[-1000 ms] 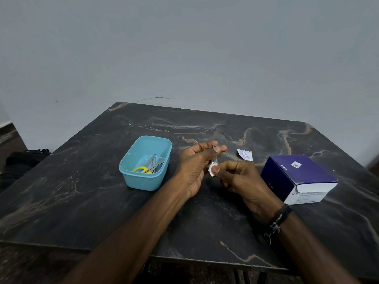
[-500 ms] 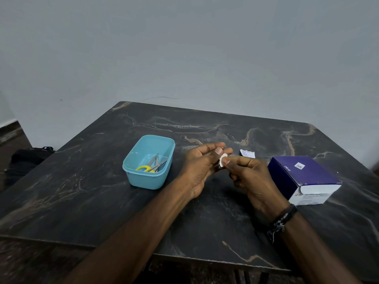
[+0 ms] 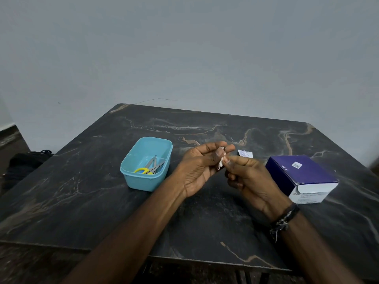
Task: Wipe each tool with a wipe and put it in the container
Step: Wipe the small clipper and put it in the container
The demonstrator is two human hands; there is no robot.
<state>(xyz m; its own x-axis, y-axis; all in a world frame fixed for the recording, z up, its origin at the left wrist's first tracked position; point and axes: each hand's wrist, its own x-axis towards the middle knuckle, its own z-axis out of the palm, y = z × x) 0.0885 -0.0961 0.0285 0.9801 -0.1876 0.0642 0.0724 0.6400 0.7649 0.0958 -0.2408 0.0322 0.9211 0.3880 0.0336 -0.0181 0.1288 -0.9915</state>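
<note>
Hands: above the table's middle, left hand pinches a small metal tool; right hand pinches a white wipe against it.
Container: left of centre, holding scissors.
Box: near right edge.

The tool between the hands is mostly hidden by fingers and wipe, so its kind cannot be told. Print on the box is too blurred to read. The surface runs off the right edge.
</note>
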